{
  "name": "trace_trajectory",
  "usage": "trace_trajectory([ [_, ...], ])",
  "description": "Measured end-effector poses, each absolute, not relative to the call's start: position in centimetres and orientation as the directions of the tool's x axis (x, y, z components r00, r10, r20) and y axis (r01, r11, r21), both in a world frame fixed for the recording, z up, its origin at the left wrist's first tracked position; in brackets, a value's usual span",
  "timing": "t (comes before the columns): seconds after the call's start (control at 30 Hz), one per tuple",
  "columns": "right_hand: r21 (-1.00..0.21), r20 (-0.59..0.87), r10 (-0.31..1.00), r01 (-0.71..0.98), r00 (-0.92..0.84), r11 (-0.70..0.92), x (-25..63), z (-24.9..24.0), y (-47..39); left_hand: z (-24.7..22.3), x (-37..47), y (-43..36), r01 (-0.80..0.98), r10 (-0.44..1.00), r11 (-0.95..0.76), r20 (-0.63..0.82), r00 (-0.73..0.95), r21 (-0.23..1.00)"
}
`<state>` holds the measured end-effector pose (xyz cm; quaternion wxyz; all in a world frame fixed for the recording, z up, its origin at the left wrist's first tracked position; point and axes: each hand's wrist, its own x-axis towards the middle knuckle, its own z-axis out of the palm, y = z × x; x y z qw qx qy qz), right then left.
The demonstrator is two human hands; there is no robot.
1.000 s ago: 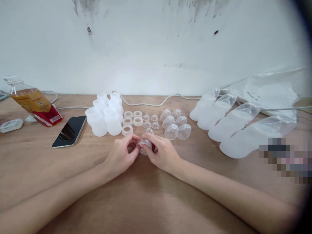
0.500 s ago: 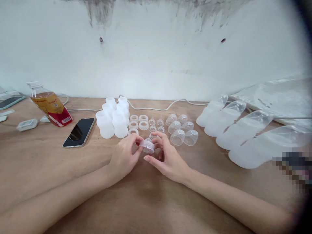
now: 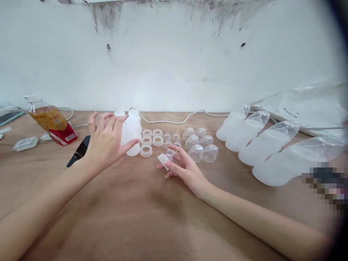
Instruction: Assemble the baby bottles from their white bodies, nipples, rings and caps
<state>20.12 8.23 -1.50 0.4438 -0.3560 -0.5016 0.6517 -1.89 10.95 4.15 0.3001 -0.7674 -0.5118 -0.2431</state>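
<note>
My right hand [image 3: 190,174] grips a clear baby bottle nipple fitted in a screw ring [image 3: 163,161], tilted with its threaded side to the left. Over the left part of the table, my left hand [image 3: 104,143] is raised with fingers spread. It is at the group of frosted white baby bottles [image 3: 133,125] and hides several of them; whether it touches one I cannot tell. Between bottles and right hand lie several loose screw rings [image 3: 146,155] in two columns. Beside them stand small clear nipples [image 3: 175,136], partly behind my right fingers. Several clear domed caps [image 3: 210,153] sit farther right.
On the right, several capped bottles [image 3: 274,166] stand in a row before a plastic bag [image 3: 318,105]. A phone [image 3: 78,152] lies partly under my left arm. A drink bottle [image 3: 53,123] and a white case [image 3: 25,144] are at left. A cable [image 3: 174,123] runs along the wall.
My left hand has let go of the nipple and ring and moved left and up to the frosted bottles. My right hand now holds the piece alone, turned sideways.
</note>
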Motion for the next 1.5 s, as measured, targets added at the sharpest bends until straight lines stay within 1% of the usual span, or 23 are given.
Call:
trace_trajectory([
  [0.07, -0.971, -0.013, 0.935, -0.220, -0.354, -0.097, 20.1, -1.5, 8.2, 3.8, -2.1, 11.3, 0.930, 0.670, -0.297, 0.646, 0.365, -0.217],
  [0.13, -0.968, -0.012, 0.935, -0.232, -0.354, -0.101, 20.2, -1.5, 8.2, 3.8, -1.9, 11.0, 0.927, 0.662, -0.311, 0.652, 0.370, -0.210],
  [0.23, -0.955, -0.016, 0.935, -0.270, -0.355, -0.119, 20.2, -1.6, 8.2, 4.3, -1.2, 9.8, 0.918, 0.618, -0.372, 0.701, 0.356, -0.138],
  [0.27, -0.951, -0.019, 0.935, -0.281, -0.354, -0.126, 20.2, -1.6, 8.2, 4.6, -0.9, 9.3, 0.910, 0.609, -0.404, 0.716, 0.341, -0.089],
  [0.33, -0.943, -0.028, 0.937, -0.302, -0.348, -0.140, 20.2, -1.5, 8.3, 5.1, -0.2, 8.2, 0.878, 0.621, -0.477, 0.726, 0.297, 0.049],
  [0.43, -0.929, -0.030, 0.938, -0.338, -0.345, -0.154, 20.4, -1.5, 8.4, 5.3, 1.1, 6.9, 0.809, 0.705, -0.536, 0.656, 0.270, 0.243],
  [0.57, -0.908, -0.026, 0.929, -0.379, -0.369, -0.176, 20.6, -1.5, 8.5, 4.1, 2.5, 6.2, 0.710, 0.804, -0.538, 0.530, 0.271, 0.454],
  [0.67, -0.902, -0.016, 0.924, -0.393, -0.381, -0.178, 20.6, -1.5, 8.6, 2.2, 2.7, 6.4, 0.615, 0.838, -0.521, 0.491, 0.237, 0.592],
  [0.73, -0.899, -0.012, 0.924, -0.400, -0.383, -0.177, 20.5, -1.6, 8.7, 0.9, 2.6, 6.7, 0.510, 0.844, -0.536, 0.451, 0.292, 0.673],
  [0.8, -0.897, -0.009, 0.925, -0.406, -0.379, -0.175, 20.5, -1.6, 8.7, -0.2, 2.5, 7.1, 0.410, 0.816, -0.548, 0.359, 0.453, 0.729],
  [0.87, -0.896, -0.005, 0.928, -0.410, -0.372, -0.169, 20.5, -1.7, 8.7, -0.7, 2.5, 7.4, 0.377, 0.771, -0.532, 0.249, 0.585, 0.758],
  [0.9, -0.896, 0.000, 0.930, -0.413, -0.367, -0.163, 20.5, -1.7, 8.7, -0.8, 2.5, 7.4, 0.384, 0.760, -0.516, 0.202, 0.618, 0.766],
  [0.97, -0.895, 0.005, 0.932, -0.417, -0.364, -0.158, 20.8, -1.7, 8.7, -0.7, 2.4, 7.4, 0.399, 0.762, -0.482, 0.148, 0.631, 0.780],
  [1.07, -0.893, 0.023, 0.935, -0.428, -0.353, -0.140, 21.4, -1.6, 8.7, -0.5, 1.8, 7.4, 0.375, 0.766, -0.434, 0.117, 0.632, 0.819],
  [1.13, -0.892, 0.045, 0.938, -0.436, -0.344, -0.117, 21.8, -1.5, 8.7, -0.5, 1.3, 7.5, 0.335, 0.790, -0.395, 0.131, 0.598, 0.855],
  [1.2, -0.899, 0.068, 0.941, -0.429, -0.333, -0.087, 22.2, -1.4, 8.7, -0.6, 1.0, 7.6, 0.325, 0.818, -0.379, 0.149, 0.556, 0.867],
  [1.37, -0.924, 0.126, 0.934, -0.382, -0.334, -0.012, 22.4, -1.5, 8.7, -0.1, 1.3, 7.6, 0.422, 0.850, -0.411, 0.173, 0.497, 0.808],
  [1.5, -0.932, 0.140, 0.910, -0.363, -0.389, -0.012, 22.4, -1.6, 8.6, 0.1, 1.7, 7.4, 0.582, 0.875, -0.470, 0.263, 0.406, 0.664],
])
